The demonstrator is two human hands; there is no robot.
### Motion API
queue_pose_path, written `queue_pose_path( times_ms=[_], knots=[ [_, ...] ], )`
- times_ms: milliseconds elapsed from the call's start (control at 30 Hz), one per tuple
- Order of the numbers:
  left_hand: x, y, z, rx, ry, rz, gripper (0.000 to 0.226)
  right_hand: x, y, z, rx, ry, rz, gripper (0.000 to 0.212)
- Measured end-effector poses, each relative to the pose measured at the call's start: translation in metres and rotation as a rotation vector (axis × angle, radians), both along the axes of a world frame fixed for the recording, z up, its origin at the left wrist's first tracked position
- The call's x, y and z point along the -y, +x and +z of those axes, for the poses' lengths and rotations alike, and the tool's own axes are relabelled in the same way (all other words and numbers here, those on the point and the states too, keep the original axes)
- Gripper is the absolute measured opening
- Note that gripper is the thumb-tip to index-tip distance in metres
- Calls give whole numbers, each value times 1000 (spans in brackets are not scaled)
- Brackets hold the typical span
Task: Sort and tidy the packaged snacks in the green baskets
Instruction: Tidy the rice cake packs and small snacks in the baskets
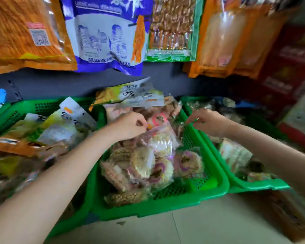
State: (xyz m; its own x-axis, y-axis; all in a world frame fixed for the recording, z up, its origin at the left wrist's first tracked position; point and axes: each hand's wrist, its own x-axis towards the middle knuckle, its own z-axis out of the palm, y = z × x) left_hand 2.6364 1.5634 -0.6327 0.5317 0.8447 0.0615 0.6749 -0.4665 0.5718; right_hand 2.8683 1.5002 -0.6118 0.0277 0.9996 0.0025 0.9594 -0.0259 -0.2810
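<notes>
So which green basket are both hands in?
The middle basket, the one heaped with round cakes in clear wrappers. The left hand and right hand both pinch wrappers over it; the side baskets go untouched.

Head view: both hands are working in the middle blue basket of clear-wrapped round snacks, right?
Not quite. In the head view the middle basket is green, not blue. Both the left hand and right hand do work over its clear-wrapped round snacks.

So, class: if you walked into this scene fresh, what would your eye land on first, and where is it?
The bright green middle basket, heaped with clear-wrapped round snacks, sits centre. Both hands work over its far end: the left hand pinches a wrapper, the right hand pinches something at the basket's right rim. Above hangs a big blue and white bag.
</notes>
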Motion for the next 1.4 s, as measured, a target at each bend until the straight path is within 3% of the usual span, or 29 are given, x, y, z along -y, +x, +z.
queue_pose_path(
  times_ms=[100,233,333,467,567,733,833,933,1033,1100,1133,1200,1267,1333,1400],
  knots=[
    [12,69,4,62,-21,-154,13,24,79,3,4,-20,-194,29],
    [23,135,-2,-28,-48,-268,24,33,156,-9,-54,-98,-337,28],
    [16,159,-11,-76,-84,-247,25,15,175,-22,-36,-97,-279,31],
    [1,175,-25,5,-166,-172,26,-43,171,-47,214,-213,-86,69],
    [-8,180,-36,97,-201,-89,20,-86,173,-70,319,-312,-93,85],
    [-13,175,-41,193,-162,-28,31,-107,177,-95,428,-256,-27,70],
    [-18,170,-40,225,-129,25,33,-85,183,-77,251,-269,63,70],
    [-17,176,-38,242,-141,-10,21,-49,196,-48,-106,-193,171,40],
    [-10,200,-30,191,-157,-126,40,-13,185,-21,-543,-8,316,15],
    [-7,216,-22,189,-98,-148,29,-7,174,-12,-737,98,358,8],
    [-6,221,-18,198,-58,-120,23,-10,174,-15,-744,125,336,11],
    [-7,223,-15,212,6,-14,24,-18,179,-25,-617,73,198,28],
    [-7,214,-14,258,21,97,27,-22,183,-47,-298,-93,78,39],
    [-6,204,-12,302,-20,155,30,-19,174,-69,5,-239,93,41],
    [-7,197,-11,295,-39,162,26,-17,158,-80,117,-360,133,52]
  ],
)
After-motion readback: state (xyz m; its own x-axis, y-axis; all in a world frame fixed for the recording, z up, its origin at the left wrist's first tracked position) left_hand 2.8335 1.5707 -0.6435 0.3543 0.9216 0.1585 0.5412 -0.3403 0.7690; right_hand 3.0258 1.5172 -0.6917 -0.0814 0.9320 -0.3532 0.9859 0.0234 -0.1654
